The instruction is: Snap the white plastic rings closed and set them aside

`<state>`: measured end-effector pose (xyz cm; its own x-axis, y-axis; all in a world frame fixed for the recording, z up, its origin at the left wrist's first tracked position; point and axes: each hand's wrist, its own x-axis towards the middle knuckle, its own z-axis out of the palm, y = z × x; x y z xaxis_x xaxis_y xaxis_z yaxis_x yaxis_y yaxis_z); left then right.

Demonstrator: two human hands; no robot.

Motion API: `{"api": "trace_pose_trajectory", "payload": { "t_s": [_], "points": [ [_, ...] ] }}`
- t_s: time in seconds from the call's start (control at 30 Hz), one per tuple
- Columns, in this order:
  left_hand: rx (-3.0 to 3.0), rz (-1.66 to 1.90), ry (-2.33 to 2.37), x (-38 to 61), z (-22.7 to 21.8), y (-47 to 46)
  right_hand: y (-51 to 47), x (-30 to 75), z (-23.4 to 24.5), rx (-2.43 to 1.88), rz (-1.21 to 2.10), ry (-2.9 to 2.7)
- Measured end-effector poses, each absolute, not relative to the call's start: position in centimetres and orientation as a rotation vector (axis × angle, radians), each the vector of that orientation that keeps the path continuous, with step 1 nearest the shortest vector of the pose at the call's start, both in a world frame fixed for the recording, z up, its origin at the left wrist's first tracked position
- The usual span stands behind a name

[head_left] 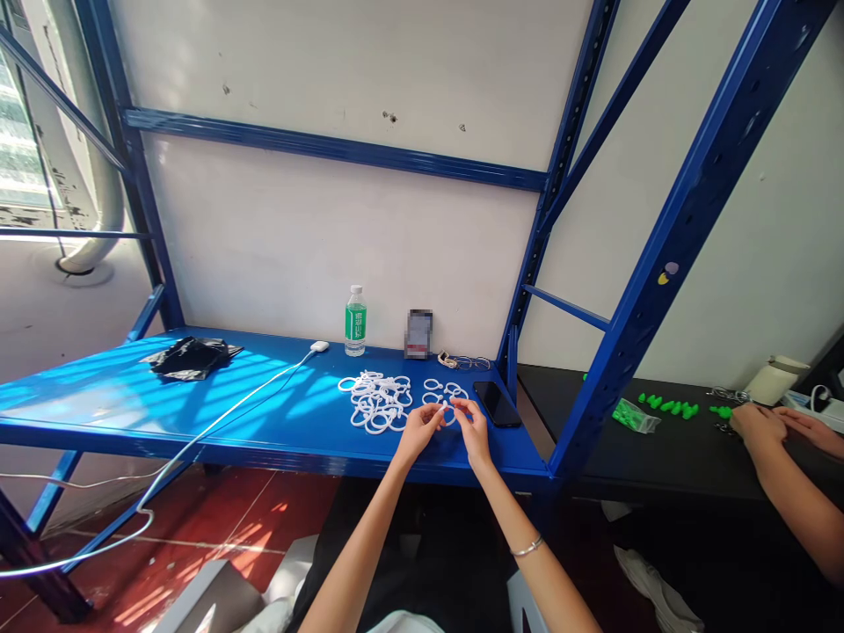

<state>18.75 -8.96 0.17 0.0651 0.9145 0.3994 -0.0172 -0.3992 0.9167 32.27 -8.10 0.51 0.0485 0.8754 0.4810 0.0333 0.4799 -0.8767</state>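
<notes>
I sit at a blue metal worktop [277, 424], both bare hands raised together near its front edge. A thin white ring [450, 420] is between them, just above the surface. My left hand [424, 428] has thumb and fingertips closed on one part of it; my right hand [472, 431] pinches it from the other side. The exact place of each fingertip is too small to make out. To the left, near my left hand, lies a pile of white rings [377, 401], many lapping over one another. Just beyond my fingers is a smaller, looser group of rings [454, 389]. A dark phone [498, 406] lies flat beside my right hand; a bottle with a green label [354, 322] stands upright farther back. As I judge it, the main risk is a slip: smooth, narrow plastic, if that is what this is, could spring from a light pinch, and so close to the edge it might drop to the red floor [257, 501]. Pressing unevenly might bend the ring. A careless sweep of my left wrist could drag tangled rings along, while my right knuckles could nudge the phone or mix the two groups.
</notes>
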Motion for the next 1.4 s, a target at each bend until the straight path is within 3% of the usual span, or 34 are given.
{"api": "trace_pose_trajectory", "payload": {
  "t_s": [0.23, 1.4],
  "points": [
    [1.511, 1.448, 0.924, 18.73, 0.48, -9.24, -7.97, 31.98, 0.54, -0.821, 0.985, -1.447],
    [1.466, 1.356, 0.886, 19.05, 0.70, -9.54, -8.66, 31.80, 1.09, -0.703, 1.216, -1.365]
  ]
}}
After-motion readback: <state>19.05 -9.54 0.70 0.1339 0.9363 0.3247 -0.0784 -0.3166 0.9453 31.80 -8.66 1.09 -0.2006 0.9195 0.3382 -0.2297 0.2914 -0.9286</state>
